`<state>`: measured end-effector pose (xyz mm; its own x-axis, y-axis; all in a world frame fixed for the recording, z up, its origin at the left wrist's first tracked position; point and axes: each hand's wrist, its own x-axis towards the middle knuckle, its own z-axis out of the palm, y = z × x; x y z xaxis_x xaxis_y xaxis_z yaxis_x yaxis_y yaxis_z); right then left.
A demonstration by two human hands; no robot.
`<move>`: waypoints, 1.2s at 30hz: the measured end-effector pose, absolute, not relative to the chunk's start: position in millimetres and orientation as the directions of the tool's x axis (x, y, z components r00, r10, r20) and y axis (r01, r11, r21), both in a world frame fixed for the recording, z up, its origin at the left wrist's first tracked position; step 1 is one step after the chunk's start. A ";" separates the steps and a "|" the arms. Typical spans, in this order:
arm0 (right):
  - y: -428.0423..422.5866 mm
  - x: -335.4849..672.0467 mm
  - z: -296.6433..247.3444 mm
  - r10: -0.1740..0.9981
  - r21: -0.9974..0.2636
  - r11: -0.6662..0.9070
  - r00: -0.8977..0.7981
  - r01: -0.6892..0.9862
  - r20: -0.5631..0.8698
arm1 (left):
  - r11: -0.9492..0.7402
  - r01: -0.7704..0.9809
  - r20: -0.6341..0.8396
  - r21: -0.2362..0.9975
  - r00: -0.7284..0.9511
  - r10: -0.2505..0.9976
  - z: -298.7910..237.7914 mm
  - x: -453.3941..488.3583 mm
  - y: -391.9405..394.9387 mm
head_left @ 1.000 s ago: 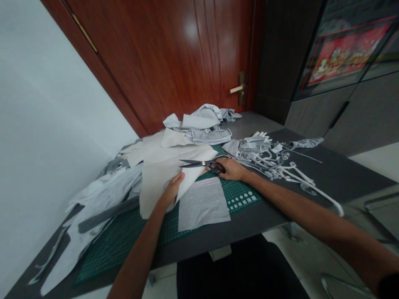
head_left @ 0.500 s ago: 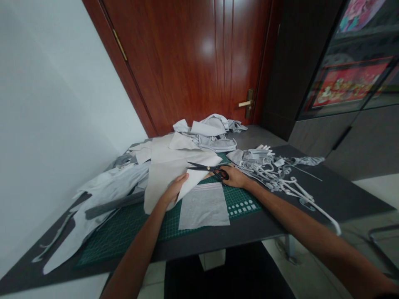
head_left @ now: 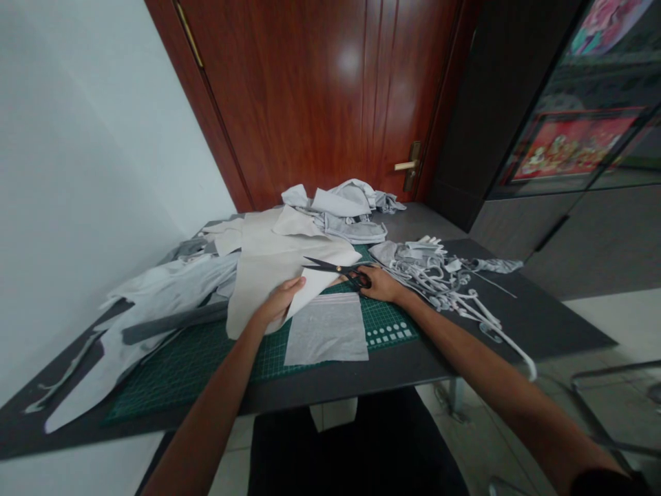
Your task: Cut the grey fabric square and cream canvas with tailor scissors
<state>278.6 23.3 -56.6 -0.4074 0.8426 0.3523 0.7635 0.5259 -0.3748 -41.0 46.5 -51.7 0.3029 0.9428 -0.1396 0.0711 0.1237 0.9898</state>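
Note:
Black scissors [head_left: 338, 269] are in my right hand [head_left: 379, 284], its fingers closed around the handles, the blades parted and pointing left over the cloth. My left hand [head_left: 281, 301] grips the folded edge of a large cream fabric piece [head_left: 263, 262], thumb on top. Just below the blades, a light grey fabric square [head_left: 326, 331] with a striped upper edge lies flat on the green cutting mat [head_left: 170, 379]. Whether the blades touch the cream fabric, I cannot tell.
Grey and white garments [head_left: 170, 296] spread along the left. Behind the cream fabric is a heap of folded cloth [head_left: 343, 207]. Tangled cords and strips [head_left: 438, 275] lie to the right on the dark table [head_left: 558, 324]. A wooden door [head_left: 310, 103] stands beyond.
The whole view has shifted slightly, moving the table and both hands a little left and up in the picture. Both hands keep their holds; the scissors remain parted.

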 end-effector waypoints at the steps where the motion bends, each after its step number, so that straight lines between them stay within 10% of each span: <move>1: 23.3 278.7 -56.3 0.842 -0.373 0.527 -0.408 0.764 0.353 | 0.112 0.078 -0.131 0.991 0.302 0.944 -52.9 -41.6 47.0; 36: 7.1 273.2 -40.3 0.817 -0.153 0.539 -0.470 0.828 0.335 | -0.024 -0.083 0.059 0.996 0.440 0.896 -48.6 -37.2 38.2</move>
